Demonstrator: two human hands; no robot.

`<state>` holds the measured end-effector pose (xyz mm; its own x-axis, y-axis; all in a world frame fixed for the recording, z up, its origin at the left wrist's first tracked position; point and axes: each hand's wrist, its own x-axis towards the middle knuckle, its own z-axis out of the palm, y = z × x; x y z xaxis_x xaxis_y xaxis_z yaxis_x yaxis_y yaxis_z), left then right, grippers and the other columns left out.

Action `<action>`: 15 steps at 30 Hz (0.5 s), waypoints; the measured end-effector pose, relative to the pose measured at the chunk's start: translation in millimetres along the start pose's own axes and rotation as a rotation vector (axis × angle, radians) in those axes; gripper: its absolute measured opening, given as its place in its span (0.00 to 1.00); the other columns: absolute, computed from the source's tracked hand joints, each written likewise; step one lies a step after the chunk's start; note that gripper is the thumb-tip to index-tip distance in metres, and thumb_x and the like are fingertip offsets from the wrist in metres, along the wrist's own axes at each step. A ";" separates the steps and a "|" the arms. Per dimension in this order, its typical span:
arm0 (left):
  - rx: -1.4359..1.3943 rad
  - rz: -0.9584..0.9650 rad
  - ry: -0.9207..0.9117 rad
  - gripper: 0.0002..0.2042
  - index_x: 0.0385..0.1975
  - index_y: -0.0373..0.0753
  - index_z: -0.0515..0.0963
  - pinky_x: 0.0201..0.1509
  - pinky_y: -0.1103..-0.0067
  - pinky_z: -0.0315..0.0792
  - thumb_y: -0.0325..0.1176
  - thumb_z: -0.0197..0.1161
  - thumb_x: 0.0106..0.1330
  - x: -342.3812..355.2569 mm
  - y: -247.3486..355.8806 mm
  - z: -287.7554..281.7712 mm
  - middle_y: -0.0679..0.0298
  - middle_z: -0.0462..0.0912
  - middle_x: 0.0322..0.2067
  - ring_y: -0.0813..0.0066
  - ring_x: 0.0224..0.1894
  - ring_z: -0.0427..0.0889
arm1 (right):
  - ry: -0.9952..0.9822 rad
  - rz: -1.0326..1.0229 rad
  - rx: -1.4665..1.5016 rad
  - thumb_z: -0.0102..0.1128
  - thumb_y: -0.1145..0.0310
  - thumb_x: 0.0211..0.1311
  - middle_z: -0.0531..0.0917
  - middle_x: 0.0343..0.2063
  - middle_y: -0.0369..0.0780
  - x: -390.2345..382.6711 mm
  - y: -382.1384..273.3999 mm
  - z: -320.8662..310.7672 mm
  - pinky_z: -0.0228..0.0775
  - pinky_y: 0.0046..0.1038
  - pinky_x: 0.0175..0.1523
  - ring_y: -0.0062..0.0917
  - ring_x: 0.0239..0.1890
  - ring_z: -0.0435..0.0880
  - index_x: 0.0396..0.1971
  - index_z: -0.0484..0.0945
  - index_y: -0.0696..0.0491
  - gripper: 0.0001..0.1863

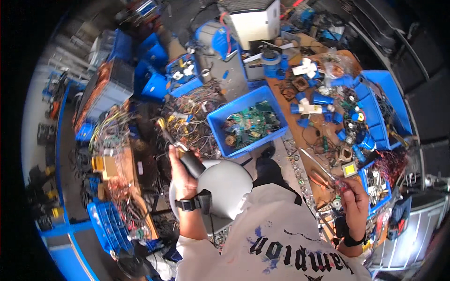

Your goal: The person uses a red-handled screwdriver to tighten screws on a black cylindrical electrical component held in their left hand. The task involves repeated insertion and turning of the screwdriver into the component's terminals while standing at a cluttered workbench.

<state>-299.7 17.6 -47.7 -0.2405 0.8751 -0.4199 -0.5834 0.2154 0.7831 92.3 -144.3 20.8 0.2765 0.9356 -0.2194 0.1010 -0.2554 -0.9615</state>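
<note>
My left hand (184, 178) grips a dark cylindrical part (192, 161) with a metal fitting at its upper end, above a grey round seat (222, 187). My right hand (352, 206) is closed on the red handle of a screwdriver (323, 171), its long metal shaft pointing up and left. Beneath the screwdriver, pliers (317, 180) lie on a wooden worktop (314, 154). A blue crate (216, 140) of green circuit boards sits ahead of me, between my hands and beyond the seat. Tangled wires (187, 117) are heaped to its left.
Blue bins (152, 86) and a grey crate (105, 100) stand at the left. The right worktop holds blue plastic parts (322, 98), a large crate (393, 131) and a smaller bin (382, 199) of metal pieces. A white appliance (251, 25) stands at the back.
</note>
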 end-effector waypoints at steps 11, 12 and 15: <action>0.349 -0.559 -1.287 0.23 0.52 0.34 0.72 0.34 0.82 0.73 0.49 0.45 0.73 -35.0 -136.0 252.9 0.65 0.79 0.31 0.80 0.28 0.77 | 0.730 -0.158 0.360 0.49 0.56 0.70 0.63 0.16 0.30 -20.8 12.7 -21.5 0.45 0.14 0.16 0.10 0.13 0.57 0.50 0.71 0.56 0.19; 0.386 -0.532 -1.313 0.23 0.52 0.33 0.73 0.35 0.81 0.74 0.48 0.45 0.73 -29.8 -130.4 265.7 0.64 0.79 0.31 0.80 0.28 0.77 | 0.751 -0.187 0.379 0.49 0.56 0.70 0.62 0.16 0.30 -24.4 11.5 -23.5 0.45 0.14 0.16 0.11 0.13 0.56 0.49 0.72 0.54 0.18; 0.510 -0.585 -1.290 0.22 0.51 0.34 0.73 0.36 0.81 0.74 0.46 0.47 0.72 -0.8 -109.6 293.6 0.62 0.79 0.30 0.77 0.30 0.78 | 0.957 -0.161 0.422 0.52 0.55 0.68 0.65 0.16 0.28 -29.5 17.7 -14.8 0.45 0.14 0.15 0.10 0.13 0.57 0.49 0.71 0.54 0.19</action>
<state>-7.8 120.5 1.5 0.9107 0.3267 -0.2528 0.0370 0.5451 0.8376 100.1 -180.0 12.8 0.9460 0.3218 -0.0391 -0.0858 0.1322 -0.9875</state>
